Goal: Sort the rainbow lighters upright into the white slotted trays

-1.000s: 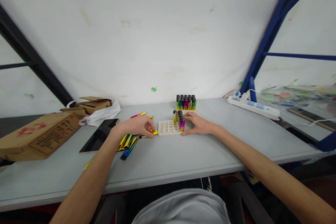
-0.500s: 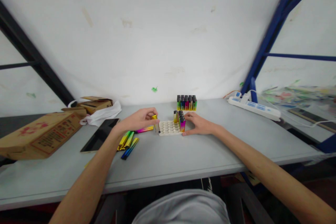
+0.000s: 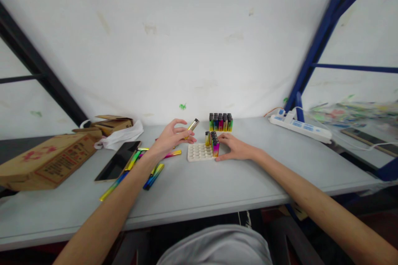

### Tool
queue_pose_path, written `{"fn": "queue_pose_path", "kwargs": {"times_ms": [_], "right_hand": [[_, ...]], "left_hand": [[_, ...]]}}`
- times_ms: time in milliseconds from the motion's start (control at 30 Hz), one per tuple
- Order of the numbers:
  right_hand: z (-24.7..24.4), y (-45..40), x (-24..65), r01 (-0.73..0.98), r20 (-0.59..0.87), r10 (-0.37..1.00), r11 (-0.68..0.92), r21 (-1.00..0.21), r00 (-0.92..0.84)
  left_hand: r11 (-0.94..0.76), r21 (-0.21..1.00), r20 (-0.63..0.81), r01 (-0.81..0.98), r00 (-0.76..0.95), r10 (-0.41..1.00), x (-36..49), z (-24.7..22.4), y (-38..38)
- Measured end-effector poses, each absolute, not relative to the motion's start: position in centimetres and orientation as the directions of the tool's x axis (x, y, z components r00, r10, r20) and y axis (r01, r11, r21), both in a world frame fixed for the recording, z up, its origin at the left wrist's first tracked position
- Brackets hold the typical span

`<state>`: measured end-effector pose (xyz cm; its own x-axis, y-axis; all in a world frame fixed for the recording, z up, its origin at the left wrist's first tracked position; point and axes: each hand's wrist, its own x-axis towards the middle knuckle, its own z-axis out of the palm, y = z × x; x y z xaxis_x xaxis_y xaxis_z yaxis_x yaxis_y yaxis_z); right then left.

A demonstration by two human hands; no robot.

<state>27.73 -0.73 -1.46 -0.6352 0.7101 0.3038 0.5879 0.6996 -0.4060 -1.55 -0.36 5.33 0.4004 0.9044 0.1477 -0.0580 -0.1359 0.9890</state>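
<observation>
My left hand (image 3: 174, 136) is raised just left of the white tray of round holes (image 3: 196, 153). Between its fingers is a lighter (image 3: 192, 127), gold low down and silvery above, tilted with its dark top up and to the right. Thumb and fingers of my right hand (image 3: 235, 148) bracket the tray's right end. There, a row of lighters (image 3: 215, 145) stands upright in the holes, the front one pink and purple. Several shiny coloured lighters lie loose on the left, among them a blue-green one (image 3: 154, 177) and a pink-gold one (image 3: 173, 154), partly behind my left forearm.
A block of upright lighters (image 3: 220, 122) stands behind the tray near the wall. On the left are a dark tablet (image 3: 118, 161), a white plastic bag (image 3: 124, 134) and a cardboard box (image 3: 49, 159). A power strip (image 3: 300, 127) lies at the right.
My left hand has risen with the lighter, which has turned from dark end down to dark end up. More loose lighters show beside my left forearm. My right hand stays at the tray.
</observation>
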Motion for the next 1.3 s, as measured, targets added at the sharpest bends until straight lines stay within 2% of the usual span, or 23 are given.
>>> {"fn": "queue_pose_path", "kwargs": {"times_ms": [200, 367, 567, 733, 900, 1200, 1300], "right_hand": [[-1.5, -0.7, 27.8, 0.577, 0.316, 0.702, 0.708, -0.408, -0.638], [-1.7, -0.6, 27.8, 0.578, 0.326, 0.694, 0.718, -0.389, -0.642], [-1.7, -0.6, 27.7, 0.587, 0.324, 0.699, 0.713, -0.384, -0.638], [-1.6, -0.6, 27.8, 0.577, 0.321, 0.698, 0.713, -0.399, -0.641], [-1.4, -0.8, 27.7, 0.591, 0.302, 0.708, 0.702, -0.397, -0.638], [-1.6, -0.7, 27.7, 0.587, 0.299, 0.706, 0.703, -0.402, -0.642], [-1.7, -0.7, 27.8, 0.586, 0.306, 0.708, 0.701, -0.405, -0.636]], "left_hand": [[-0.074, 0.997, 0.071, -0.014, 0.496, 0.865, -0.3, 4.6, -1.0], [0.031, 0.992, 0.032, -0.126, 0.472, 0.881, 0.1, 3.9, -0.6], [0.196, 0.975, -0.12, -0.106, 0.49, 0.863, 0.4, 3.4, -0.2], [0.143, 0.99, -0.123, -0.019, 0.409, 0.904, 0.8, 3.1, -0.4], [0.086, 0.996, -0.079, -0.008, 0.331, 0.94, 1.3, 3.1, -1.0], [0.128, 0.989, -0.092, -0.069, 0.384, 0.919, 1.3, 3.0, -0.9], [0.075, 0.992, -0.028, -0.098, 0.415, 0.909, 1.3, 2.6, -0.9]]}}
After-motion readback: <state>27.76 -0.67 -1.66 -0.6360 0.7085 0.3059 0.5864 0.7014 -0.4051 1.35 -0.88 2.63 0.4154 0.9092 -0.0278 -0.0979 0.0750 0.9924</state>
